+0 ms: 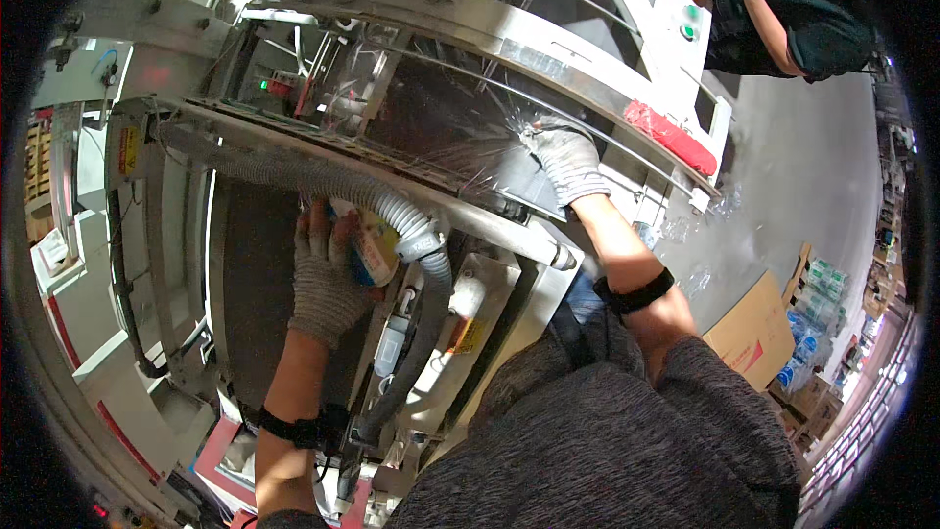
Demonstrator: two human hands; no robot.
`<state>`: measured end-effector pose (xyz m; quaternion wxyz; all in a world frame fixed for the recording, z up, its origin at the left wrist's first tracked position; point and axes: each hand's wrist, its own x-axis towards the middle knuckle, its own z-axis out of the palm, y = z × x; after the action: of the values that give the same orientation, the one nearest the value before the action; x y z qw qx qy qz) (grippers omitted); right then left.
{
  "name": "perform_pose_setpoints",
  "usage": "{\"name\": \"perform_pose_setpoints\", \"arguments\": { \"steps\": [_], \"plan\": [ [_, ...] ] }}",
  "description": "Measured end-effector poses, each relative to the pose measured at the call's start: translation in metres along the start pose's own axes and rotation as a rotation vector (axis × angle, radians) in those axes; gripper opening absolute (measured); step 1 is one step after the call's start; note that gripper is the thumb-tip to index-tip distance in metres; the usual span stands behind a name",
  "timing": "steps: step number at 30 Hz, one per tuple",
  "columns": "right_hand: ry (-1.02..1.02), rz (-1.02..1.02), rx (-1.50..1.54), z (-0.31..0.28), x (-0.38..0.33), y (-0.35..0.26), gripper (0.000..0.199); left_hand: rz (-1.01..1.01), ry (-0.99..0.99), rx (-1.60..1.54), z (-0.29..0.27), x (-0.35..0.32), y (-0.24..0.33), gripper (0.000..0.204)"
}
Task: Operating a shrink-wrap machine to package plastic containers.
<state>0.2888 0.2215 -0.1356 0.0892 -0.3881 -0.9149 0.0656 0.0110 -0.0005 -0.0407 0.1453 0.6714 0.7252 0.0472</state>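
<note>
My left hand [325,279], in a grey knit glove, is at a small yellow, white and blue package [370,247] above the dark belt of the machine. Its fingers lie along the package's left side, and the package is partly hidden by a grey corrugated hose [338,183]. My right hand [568,159], also gloved, is closed on crinkled clear plastic film [504,132]. The film stretches leftward from its fingertips over the machine's dark opening. A metal plate [534,186] lies just below that hand.
A white machine frame [587,69] with metal rods surrounds the work area. A red wrapped bundle [671,137] rests on its right side. Another person [793,20] stands at upper right beside green buttons [688,31]. Cardboard [749,333] and plastic-wrapped packs [818,304] stand on the floor at right.
</note>
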Motion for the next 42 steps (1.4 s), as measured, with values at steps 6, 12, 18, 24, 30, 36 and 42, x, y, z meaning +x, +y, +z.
{"name": "perform_pose_setpoints", "arguments": {
  "steps": [6, 12, 18, 24, 30, 36, 42],
  "plan": [
    [-0.29, 0.178, -0.067, -0.005, 0.007, -0.006, 0.021, 0.01, 0.051, -0.02, -0.006, -0.013, 0.0, 0.102],
    [-0.461, 0.208, -0.176, -0.013, 0.014, -0.015, 0.024, -0.193, 0.051, 0.053, -0.012, -0.101, -0.024, 0.096],
    [-0.288, 0.274, 0.255, -0.049, 0.005, -0.013, 0.032, -0.218, -0.196, 0.26, -0.036, -0.238, -0.068, 0.103],
    [-0.254, 0.547, 0.602, -0.098, -0.045, -0.016, 0.033, -0.624, -0.069, 0.194, -0.053, -0.316, -0.074, 0.091],
    [-0.482, 0.308, 0.384, -0.104, -0.12, -0.013, 0.038, -0.463, 0.443, -0.315, -0.162, -0.215, 0.117, 0.066],
    [-0.661, 0.221, 0.375, -0.114, -0.131, -0.035, 0.038, -0.228, 0.232, -0.318, -0.164, -0.187, 0.206, 0.049],
    [-0.686, 0.335, 0.322, -0.116, -0.129, -0.034, 0.037, -0.041, 0.078, -0.337, -0.154, -0.159, 0.22, 0.056]
  ]
}}
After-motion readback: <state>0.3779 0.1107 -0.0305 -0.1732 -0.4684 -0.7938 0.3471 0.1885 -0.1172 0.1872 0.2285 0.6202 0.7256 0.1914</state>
